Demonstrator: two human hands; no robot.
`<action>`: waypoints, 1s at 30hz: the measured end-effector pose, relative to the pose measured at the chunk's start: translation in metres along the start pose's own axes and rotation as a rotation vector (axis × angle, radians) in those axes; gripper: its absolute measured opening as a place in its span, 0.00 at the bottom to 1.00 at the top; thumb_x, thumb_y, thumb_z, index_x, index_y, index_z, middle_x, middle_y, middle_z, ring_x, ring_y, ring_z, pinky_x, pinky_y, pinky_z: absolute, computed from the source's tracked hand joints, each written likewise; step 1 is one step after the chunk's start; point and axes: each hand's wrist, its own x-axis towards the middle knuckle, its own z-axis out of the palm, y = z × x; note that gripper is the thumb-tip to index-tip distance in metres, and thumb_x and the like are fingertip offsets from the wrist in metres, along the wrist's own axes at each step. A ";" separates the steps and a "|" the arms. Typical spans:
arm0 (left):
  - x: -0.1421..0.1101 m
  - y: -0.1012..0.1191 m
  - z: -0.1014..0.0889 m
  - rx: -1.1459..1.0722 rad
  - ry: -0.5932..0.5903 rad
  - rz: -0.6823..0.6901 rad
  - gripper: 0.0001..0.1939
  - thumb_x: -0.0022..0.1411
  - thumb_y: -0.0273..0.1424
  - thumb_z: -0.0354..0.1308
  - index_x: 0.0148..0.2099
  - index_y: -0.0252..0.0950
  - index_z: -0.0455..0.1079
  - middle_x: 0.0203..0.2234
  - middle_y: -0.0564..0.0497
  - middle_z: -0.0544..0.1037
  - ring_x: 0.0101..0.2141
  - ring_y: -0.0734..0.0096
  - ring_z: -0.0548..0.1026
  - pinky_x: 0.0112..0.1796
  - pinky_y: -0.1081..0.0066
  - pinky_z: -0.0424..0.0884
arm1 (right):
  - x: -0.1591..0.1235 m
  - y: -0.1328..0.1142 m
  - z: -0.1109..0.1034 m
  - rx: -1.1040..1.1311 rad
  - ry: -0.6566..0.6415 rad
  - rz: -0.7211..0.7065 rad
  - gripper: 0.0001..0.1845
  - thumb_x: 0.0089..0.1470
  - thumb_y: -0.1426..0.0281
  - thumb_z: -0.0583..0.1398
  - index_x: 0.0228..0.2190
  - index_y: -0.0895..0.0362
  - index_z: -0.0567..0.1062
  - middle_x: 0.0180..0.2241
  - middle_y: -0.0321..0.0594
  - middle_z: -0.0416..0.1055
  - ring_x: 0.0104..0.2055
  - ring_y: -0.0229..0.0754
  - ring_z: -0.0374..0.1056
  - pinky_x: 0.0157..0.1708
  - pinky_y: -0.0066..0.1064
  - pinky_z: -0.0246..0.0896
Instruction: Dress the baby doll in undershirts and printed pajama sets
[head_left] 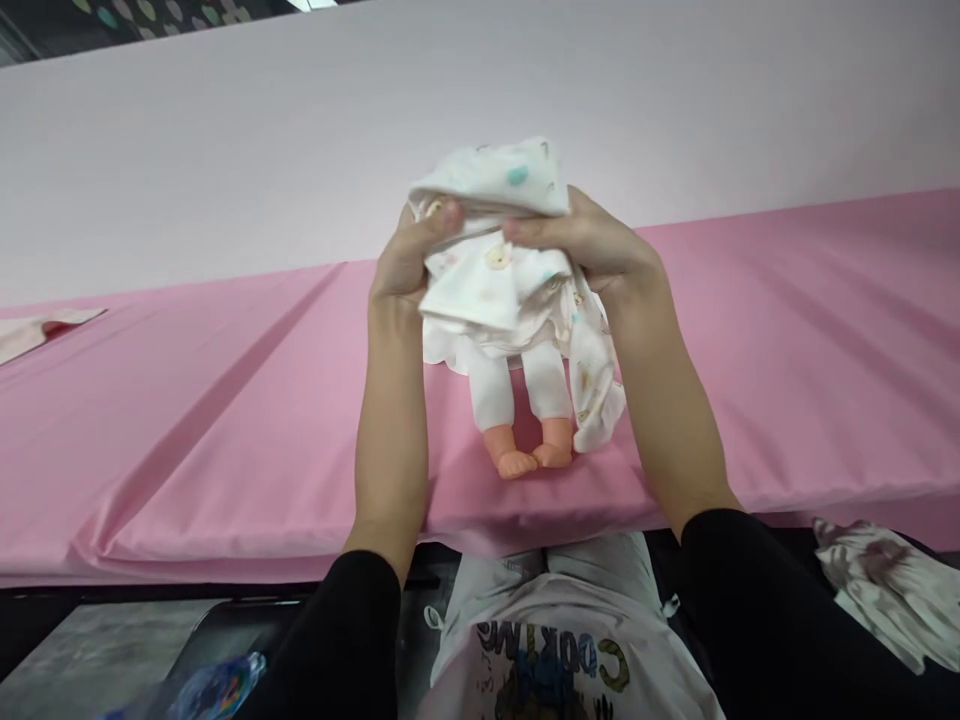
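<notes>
A baby doll (491, 395) lies on the pink-covered table, its bare feet pointing toward me and its legs in white. Over its upper body I hold up a small white baby garment (480, 290) with pale prints and a button, gathered in folds; it hides the doll's head. My left hand (416, 245) is closed on the left edge of the cloth, thumb on top. My right hand (592, 240) grips the right edge the same way. One sleeve (594, 385) hangs down beside the doll's legs, on the right.
The pink tablecloth (247, 400) has creases and a front edge close to my lap. A pale folded cloth (45, 332) lies at the far left. A white wall (300, 150) rises behind the table. Stained white fabric (892, 585) is at lower right, a shiny plastic item (217, 688) at lower left.
</notes>
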 end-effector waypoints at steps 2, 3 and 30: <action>0.005 -0.003 0.003 0.025 0.002 0.078 0.21 0.59 0.23 0.52 0.54 0.41 0.65 0.43 0.54 0.76 0.58 0.60 0.64 0.55 0.62 0.65 | 0.003 0.002 -0.001 0.109 0.056 -0.062 0.08 0.48 0.68 0.65 0.32 0.56 0.72 0.34 0.38 0.74 0.41 0.45 0.70 0.47 0.37 0.66; 0.008 -0.006 0.004 0.038 0.005 0.103 0.21 0.57 0.23 0.54 0.53 0.41 0.66 0.44 0.54 0.76 0.58 0.60 0.64 0.54 0.63 0.65 | 0.005 0.003 0.000 0.148 0.079 -0.082 0.07 0.49 0.69 0.64 0.31 0.57 0.72 0.33 0.38 0.74 0.41 0.45 0.70 0.47 0.38 0.66; 0.015 -0.035 0.014 0.186 -0.181 -0.177 0.24 0.46 0.36 0.67 0.45 0.35 0.68 0.40 0.47 0.76 0.51 0.53 0.71 0.50 0.60 0.67 | 0.000 0.000 -0.032 0.067 0.304 0.061 0.10 0.44 0.66 0.67 0.29 0.56 0.72 0.25 0.34 0.71 0.34 0.44 0.71 0.37 0.36 0.71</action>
